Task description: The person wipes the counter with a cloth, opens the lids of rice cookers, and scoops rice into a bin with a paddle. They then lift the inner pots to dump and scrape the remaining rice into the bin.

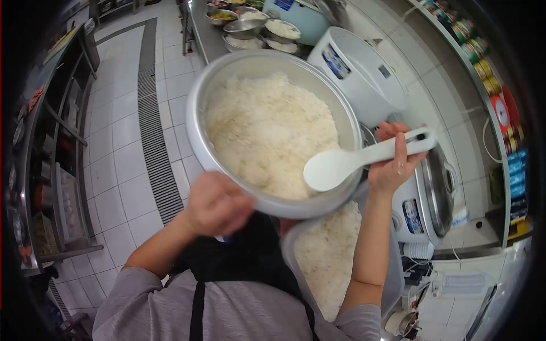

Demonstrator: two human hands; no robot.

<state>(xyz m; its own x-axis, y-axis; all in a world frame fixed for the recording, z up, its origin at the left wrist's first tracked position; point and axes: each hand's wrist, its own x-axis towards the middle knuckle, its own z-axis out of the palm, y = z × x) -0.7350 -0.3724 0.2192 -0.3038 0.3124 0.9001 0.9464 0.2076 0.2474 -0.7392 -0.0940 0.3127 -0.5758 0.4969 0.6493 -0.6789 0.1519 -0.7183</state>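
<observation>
A white rice paddle (333, 169) is in my right hand (392, 165), its handle passing between the fingers and its broad blade over the near right part of the rice. The cooked rice (267, 131) fills much of a large round metal pot (196, 122). Beside the pot's near left rim, my left hand (219, 204) is curled into a loose fist, blurred by motion; nothing shows in it. Under my right forearm, a translucent plastic tub (392, 278) holds more rice (327, 256), partly covered by the pot and my arm.
Behind the pot stand a white rice cooker body (364, 74) and several metal bowls (244, 27) of food. A lidded cooker (418, 204) is at the right, below a shelf of packaged goods (483, 74). A floor drain (153, 142) and metal shelving (57, 131) lie left.
</observation>
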